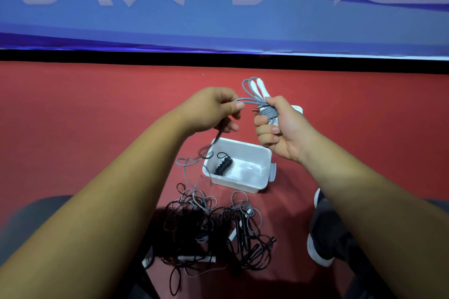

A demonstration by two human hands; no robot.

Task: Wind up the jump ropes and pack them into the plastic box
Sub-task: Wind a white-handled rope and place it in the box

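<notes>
While the right hand (279, 128) is curled tight round the grey rope (266, 112), clamping its white handles (261, 86) and the turns wound across them, the left hand (211, 109) pinches the free cord between thumb and fingers just to the left, held up over the far side of the box (238, 183). From that pinch the tail (185, 165) drops past the box's left edge to the pile (218, 230) of loose ropes on the floor (97, 116), near the person's feet. I'd judge the cord light and limp but springy: the loops above the fist stand open rather than lying flat, so the winding will likely slacken if the right hand eases. It looks smooth, probably plastic-coated, and may slide through a loose pinch, so the cord wants a firm hold close to the bundle, with each turn pulled snug. The handles seem stiff and are the sensible place to hold the bundle, as a core for the wraps. Where the tail meets the pile it could snag on the other ropes, which lie tangled together. One black rope (223, 165), already wound, lies in the left part of the box on the floor; the space beside it looks ample for the grey one.
</notes>
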